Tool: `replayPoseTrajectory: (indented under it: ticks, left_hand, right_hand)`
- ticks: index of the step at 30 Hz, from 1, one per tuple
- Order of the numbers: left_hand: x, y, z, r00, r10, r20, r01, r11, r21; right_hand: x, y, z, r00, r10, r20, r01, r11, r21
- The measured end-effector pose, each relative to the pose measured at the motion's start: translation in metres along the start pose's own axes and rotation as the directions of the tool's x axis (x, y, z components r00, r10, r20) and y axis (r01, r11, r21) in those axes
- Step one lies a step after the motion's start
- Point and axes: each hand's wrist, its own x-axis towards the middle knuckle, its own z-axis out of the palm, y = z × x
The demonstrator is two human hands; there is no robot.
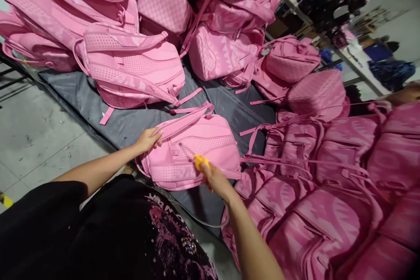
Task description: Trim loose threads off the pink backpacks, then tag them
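Note:
A pink backpack [210,133] lies in front of me with its dotted back panel and shoulder straps facing up. My left hand [149,140] is closed on the upper shoulder strap [182,124] at its left end. Over the lower part of the pack, my right hand [215,179] grips a yellow-handled tool [201,162]. Its thin, dark shaft is blurred and points toward the back panel; whether it touches cannot be made out. A thin pale hose or cord [197,223] curves below the pack near my right forearm.
Dark grey sheeting [226,100] covers the table. Another backpack [131,65] lies just beyond, straps up. More pink backpacks [223,48] are heaped at the back, and rows of them [315,227] stand close on the right. Loose straps [278,159] trail across there. A cluttered shelf [354,59] stands far right.

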Motion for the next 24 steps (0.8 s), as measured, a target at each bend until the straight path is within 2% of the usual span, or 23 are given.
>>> replayPoseTrajectory:
  ticks: [2,3,4,6,7,8,10,11,13,17,20,22,24]
  left_hand:
    - [0.003,0.004,-0.003,0.982,-0.131,0.133,0.153,0.973,-0.173]
    - [0.005,0.005,-0.002,0.969,-0.194,0.153,0.223,0.954,-0.202]
    - [0.007,0.006,0.000,0.956,-0.251,0.149,0.279,0.937,-0.211]
    - [0.010,0.008,0.004,0.938,-0.326,0.116,0.344,0.916,-0.208]
    - [0.012,0.009,0.006,0.931,-0.349,0.105,0.364,0.908,-0.209]
    - [0.013,0.009,0.007,0.925,-0.367,0.098,0.380,0.900,-0.215]
    - [0.016,0.011,0.008,0.911,-0.399,0.106,0.413,0.882,-0.228]
    - [0.016,0.012,0.008,0.903,-0.414,0.113,0.429,0.873,-0.232]
    - [0.018,0.013,0.007,0.893,-0.432,0.123,0.449,0.863,-0.230]
    - [0.020,0.013,0.006,0.885,-0.445,0.138,0.465,0.852,-0.238]
    - [0.022,0.011,0.004,0.878,-0.450,0.164,0.478,0.839,-0.260]
    - [0.024,0.009,0.002,0.870,-0.450,0.200,0.491,0.826,-0.278]
    - [0.027,0.007,0.001,0.859,-0.453,0.240,0.508,0.813,-0.285]
  right_hand:
    - [-0.003,-0.005,-0.002,0.988,0.104,-0.113,-0.108,0.994,-0.027]
    - [-0.004,-0.006,-0.005,0.977,0.149,-0.155,-0.156,0.987,-0.036]
    - [-0.004,-0.007,-0.008,0.977,0.163,-0.137,-0.170,0.985,-0.043]
    - [-0.004,-0.009,-0.013,0.992,0.127,0.021,-0.125,0.990,-0.069]
    - [-0.004,-0.011,-0.014,0.991,0.122,0.048,-0.116,0.987,-0.107]
    - [-0.003,-0.014,-0.015,0.990,0.137,0.015,-0.132,0.977,-0.169]
    - [-0.002,-0.019,-0.015,0.976,0.166,-0.140,-0.202,0.930,-0.306]
    - [-0.001,-0.021,-0.014,0.972,0.161,-0.174,-0.214,0.909,-0.356]
    - [-0.001,-0.023,-0.009,0.985,0.127,-0.119,-0.165,0.899,-0.407]
    - [0.002,-0.020,0.001,0.982,0.119,-0.144,-0.169,0.894,-0.416]
    - [0.013,-0.010,-0.010,0.991,0.089,-0.102,-0.120,0.926,-0.358]
    - [0.022,-0.003,-0.025,0.966,0.142,-0.216,-0.208,0.924,-0.321]
    - [0.028,-0.002,-0.035,0.910,0.214,-0.355,-0.323,0.904,-0.280]
